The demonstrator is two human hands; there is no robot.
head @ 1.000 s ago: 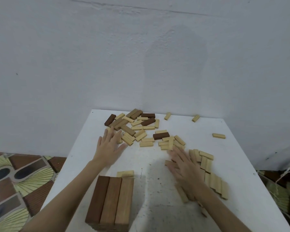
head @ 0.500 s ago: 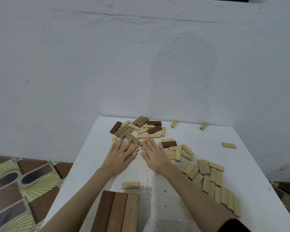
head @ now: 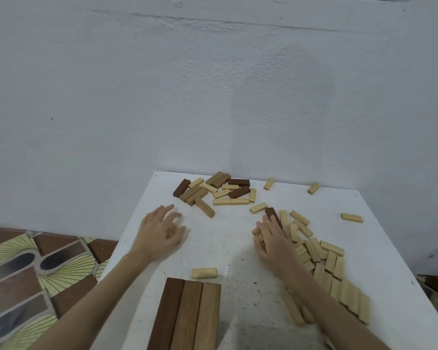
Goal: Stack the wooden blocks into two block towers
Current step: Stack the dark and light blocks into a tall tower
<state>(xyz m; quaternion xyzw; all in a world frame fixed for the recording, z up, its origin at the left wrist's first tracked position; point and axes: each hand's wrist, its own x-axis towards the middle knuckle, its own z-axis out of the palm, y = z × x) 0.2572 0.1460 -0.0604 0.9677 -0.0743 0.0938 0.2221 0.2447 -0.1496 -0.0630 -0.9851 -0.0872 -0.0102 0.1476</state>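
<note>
Small wooden blocks [head: 321, 258] lie scattered flat over the white table [head: 238, 251], mostly pale, a few dark brown (these cluster at the far edge); three longer blocks [head: 187, 314] sit side by side at the near edge; the left hand [head: 159, 234] curls over pale blocks; the right hand [head: 273, 239], fingers bent, gathers pale blocks beside a dark block [head: 272, 214].

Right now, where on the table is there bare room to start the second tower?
Best patch: bare white table between the left hand and right hand, bordered near by the lone pale block and the started tower. The far right corner is nearly bare too. Crowded: the far pile and the pale block spread beside the right hand.
</note>
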